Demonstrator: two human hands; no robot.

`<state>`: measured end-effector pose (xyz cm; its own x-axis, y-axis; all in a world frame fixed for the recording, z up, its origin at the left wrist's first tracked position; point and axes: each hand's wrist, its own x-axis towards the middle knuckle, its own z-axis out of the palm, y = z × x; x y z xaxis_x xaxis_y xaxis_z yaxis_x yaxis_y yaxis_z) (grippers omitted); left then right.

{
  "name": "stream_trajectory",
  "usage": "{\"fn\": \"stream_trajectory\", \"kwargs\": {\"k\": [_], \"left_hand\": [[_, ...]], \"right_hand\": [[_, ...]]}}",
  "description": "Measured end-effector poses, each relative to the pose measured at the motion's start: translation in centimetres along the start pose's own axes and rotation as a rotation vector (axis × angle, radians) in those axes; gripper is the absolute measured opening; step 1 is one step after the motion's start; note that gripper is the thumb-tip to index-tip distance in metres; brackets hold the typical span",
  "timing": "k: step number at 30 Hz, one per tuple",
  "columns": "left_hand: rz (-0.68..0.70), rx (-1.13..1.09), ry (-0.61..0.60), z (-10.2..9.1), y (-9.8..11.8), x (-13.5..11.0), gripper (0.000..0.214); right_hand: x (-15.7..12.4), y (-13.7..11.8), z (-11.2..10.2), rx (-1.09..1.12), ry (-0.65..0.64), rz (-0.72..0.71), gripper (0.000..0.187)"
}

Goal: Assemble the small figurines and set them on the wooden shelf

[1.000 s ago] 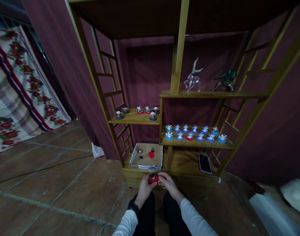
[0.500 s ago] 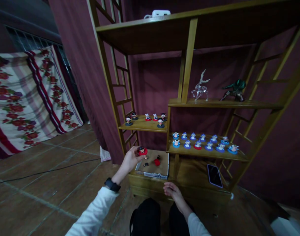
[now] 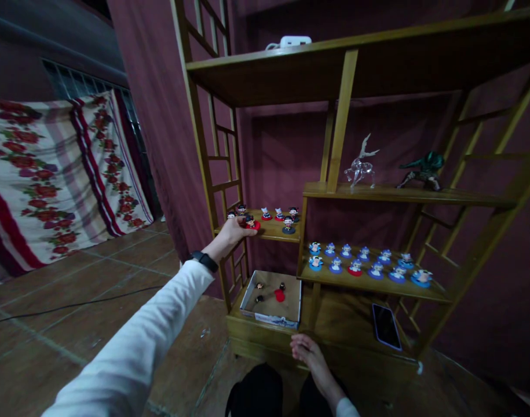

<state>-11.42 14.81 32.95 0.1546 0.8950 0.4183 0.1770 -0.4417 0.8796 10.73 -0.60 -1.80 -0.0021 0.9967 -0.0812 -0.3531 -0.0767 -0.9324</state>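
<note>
My left hand (image 3: 234,231) is stretched out to the small left shelf (image 3: 273,233) of the wooden rack, its fingers closed on a little red-based figurine (image 3: 249,222) at the shelf's front left. Several similar figurines (image 3: 287,225) stand on that shelf. My right hand (image 3: 306,349) rests low by my knees at the rack's bottom ledge, fingers loosely curled and holding nothing. A shallow cardboard box (image 3: 291,315) on the bottom shelf holds a few small loose pieces, one red.
A lower right shelf carries several blue-based figurines (image 3: 364,263). A phone (image 3: 385,326) lies on the bottom shelf. A glass deer (image 3: 359,167) and a dark green statuette (image 3: 422,169) stand higher up. A floral cloth (image 3: 51,174) hangs at the left over a tiled floor.
My left hand has carried the red-based figurine up from my lap, past the box, to the small left shelf. My right hand let go and stayed low. My view tilted upward.
</note>
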Motion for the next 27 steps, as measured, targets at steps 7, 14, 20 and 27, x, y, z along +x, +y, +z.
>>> {"fn": "stream_trajectory", "kwargs": {"k": [7,14,20,27], "left_hand": [[-0.05,0.112,-0.082,1.4,-1.5,3.2,0.039],[-0.079,0.242,-0.148,3.1,-2.0,5.6,0.031],[-0.126,0.215,-0.247,3.7,-1.9,6.6,0.035],[-0.16,0.128,-0.366,3.7,-1.3,6.3,0.05]], "right_hand": [[0.5,-0.3,0.0,0.007,0.001,0.017,0.043],[0.8,-0.1,0.1,-0.011,0.005,0.031,0.041],[0.6,-0.4,0.3,0.017,0.0,0.027,0.041],[0.3,-0.9,0.5,0.011,-0.008,0.029,0.04]]}}
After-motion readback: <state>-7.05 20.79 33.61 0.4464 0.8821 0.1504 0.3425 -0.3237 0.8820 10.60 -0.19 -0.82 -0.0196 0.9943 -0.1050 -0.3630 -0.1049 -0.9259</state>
